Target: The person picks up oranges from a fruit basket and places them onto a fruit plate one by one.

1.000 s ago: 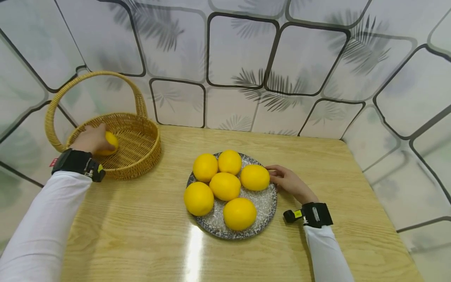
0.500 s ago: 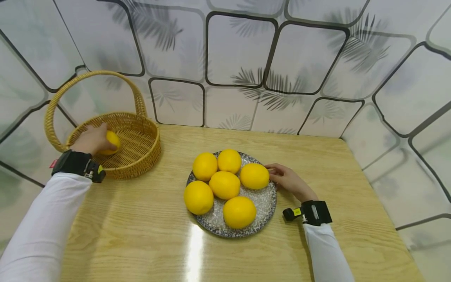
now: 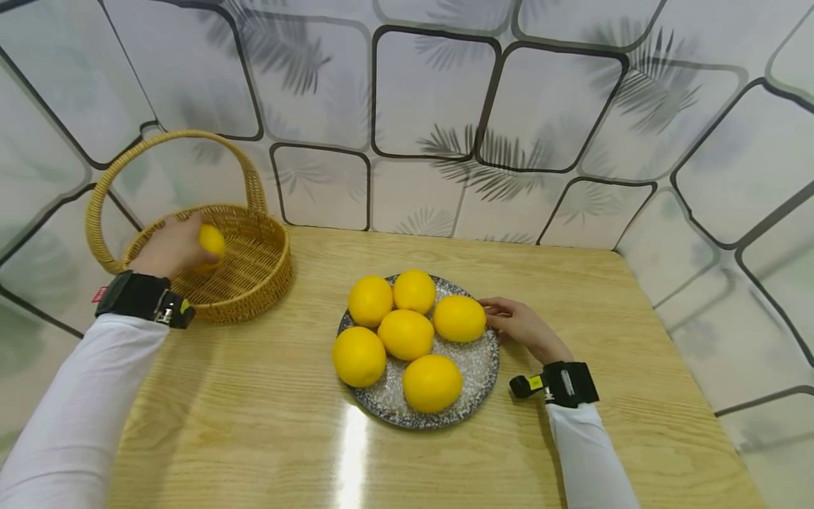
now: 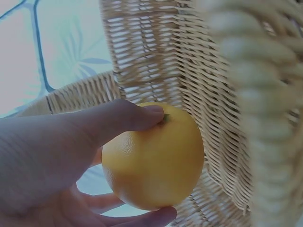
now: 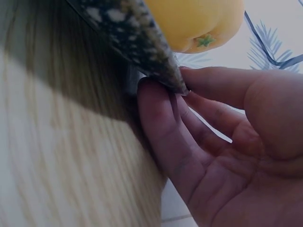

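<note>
My left hand (image 3: 170,246) holds a yellow-skinned orange (image 4: 156,158) within the wicker basket (image 3: 257,291) at the left. In the left wrist view the thumb lies beside its green stem end and the fingers reach around underneath. At the right, my right hand (image 3: 524,331) pinches the rim of a speckled grey plate (image 3: 475,364), thumb on top and fingers below, as the right wrist view shows. Several oranges (image 3: 432,383) of the same kind lie on that plate, one of them (image 3: 459,318) close to the right fingertips.
The basket's tall arched handle (image 3: 254,185) rises over the left hand's work. A wooden table (image 3: 267,417) carries basket and plate. Its back edge meets a patterned wall covering (image 3: 432,92), which also runs along both sides.
My left hand has shifted slightly up and to the right inside the basket, carrying the orange. The right hand and the plate stay where they were.
</note>
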The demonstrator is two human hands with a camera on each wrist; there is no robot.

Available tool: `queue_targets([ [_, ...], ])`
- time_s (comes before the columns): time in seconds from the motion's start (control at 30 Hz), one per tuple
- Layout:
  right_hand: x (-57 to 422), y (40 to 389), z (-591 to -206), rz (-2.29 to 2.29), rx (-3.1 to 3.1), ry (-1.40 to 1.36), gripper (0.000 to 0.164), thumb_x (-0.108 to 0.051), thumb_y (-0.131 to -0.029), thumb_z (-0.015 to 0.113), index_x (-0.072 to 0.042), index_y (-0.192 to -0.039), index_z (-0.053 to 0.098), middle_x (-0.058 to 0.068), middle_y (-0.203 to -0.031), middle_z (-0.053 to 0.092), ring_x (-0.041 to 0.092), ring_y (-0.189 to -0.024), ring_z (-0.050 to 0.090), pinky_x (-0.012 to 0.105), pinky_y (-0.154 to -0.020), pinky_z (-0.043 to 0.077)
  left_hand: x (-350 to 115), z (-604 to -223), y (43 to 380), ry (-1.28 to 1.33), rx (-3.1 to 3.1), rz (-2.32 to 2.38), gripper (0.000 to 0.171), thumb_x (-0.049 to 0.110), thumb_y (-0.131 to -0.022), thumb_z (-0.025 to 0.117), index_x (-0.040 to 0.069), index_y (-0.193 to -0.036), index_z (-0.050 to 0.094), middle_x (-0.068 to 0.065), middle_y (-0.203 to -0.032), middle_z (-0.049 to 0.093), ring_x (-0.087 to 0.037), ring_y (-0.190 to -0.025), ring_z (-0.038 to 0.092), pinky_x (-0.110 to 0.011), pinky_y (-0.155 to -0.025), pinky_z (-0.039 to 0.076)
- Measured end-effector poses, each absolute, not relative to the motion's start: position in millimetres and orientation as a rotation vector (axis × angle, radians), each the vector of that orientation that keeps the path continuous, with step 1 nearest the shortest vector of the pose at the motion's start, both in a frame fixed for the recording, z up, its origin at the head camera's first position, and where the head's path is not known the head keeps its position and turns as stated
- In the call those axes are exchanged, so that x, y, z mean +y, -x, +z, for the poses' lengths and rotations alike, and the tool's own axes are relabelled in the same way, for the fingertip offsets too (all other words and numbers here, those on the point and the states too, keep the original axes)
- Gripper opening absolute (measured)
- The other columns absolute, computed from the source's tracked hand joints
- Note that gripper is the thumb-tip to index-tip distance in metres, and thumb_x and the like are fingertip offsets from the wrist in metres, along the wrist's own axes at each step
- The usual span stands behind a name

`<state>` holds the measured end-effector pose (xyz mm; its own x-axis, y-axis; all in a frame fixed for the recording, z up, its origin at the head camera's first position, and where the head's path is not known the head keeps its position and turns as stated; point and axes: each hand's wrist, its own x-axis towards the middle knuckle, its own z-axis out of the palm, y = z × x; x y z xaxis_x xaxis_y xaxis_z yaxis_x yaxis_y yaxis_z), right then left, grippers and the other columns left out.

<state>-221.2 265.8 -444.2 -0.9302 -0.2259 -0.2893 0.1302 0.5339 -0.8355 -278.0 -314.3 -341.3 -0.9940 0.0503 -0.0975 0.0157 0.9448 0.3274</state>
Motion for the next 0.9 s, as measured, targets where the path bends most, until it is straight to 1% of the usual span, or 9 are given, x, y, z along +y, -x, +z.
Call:
queue_targets([
  [0.17,266.5,220.4,-443.6,-1.36,2.409,0.078,0.048,-0.02,-0.105,0.056,-0.006,-0.151,0.048,0.022,-0.134,0.06,0.019,-0.104,0.06,0.026,-0.077,0.057,-309.3,-336.0,280.7,-0.098,2.99,0.507,0.079,0.025,-0.089,0.069,-0.009,-0.147,0.027,-0.048,-0.127,0.034,-0.059,-0.103,0.047,-0.067,-0.082,0.046],
  [0.4,267.5,220.6,-444.5,-1.359,2.409,0.065,0.048,-0.019,-0.105,0.055,-0.007,-0.151,0.048,0.022,-0.134,0.06,0.02,-0.104,0.06,0.027,-0.077,0.057,-293.9,-322.9,278.2,-0.143,2.99,0.536,0.081,0.026,-0.088,0.068,-0.006,-0.15,0.028,-0.043,-0.13,0.042,-0.056,-0.109,0.047,-0.066,-0.086,0.046],
  [0.63,266.8,220.8,-444.3,-1.345,2.43,0.057,0.046,-0.018,-0.105,0.055,-0.009,-0.15,0.05,0.021,-0.132,0.062,0.019,-0.1,0.061,0.027,-0.075,0.057,-276.1,-312.1,271.3,-0.194,3.03,0.517,0.077,0.022,-0.087,0.068,-0.006,-0.148,0.031,-0.046,-0.132,0.038,-0.056,-0.108,0.048,-0.066,-0.085,0.048],
  [0.9,267.2,220.5,-444.5,-1.349,2.433,0.068,0.046,-0.018,-0.105,0.056,-0.008,-0.15,0.05,0.022,-0.134,0.061,0.02,-0.103,0.061,0.027,-0.076,0.057,-254.4,-302.0,266.5,-0.252,3.031,0.528,0.079,0.023,-0.087,0.07,-0.004,-0.151,0.031,-0.046,-0.136,0.036,-0.055,-0.106,0.052,-0.063,-0.083,0.05],
])
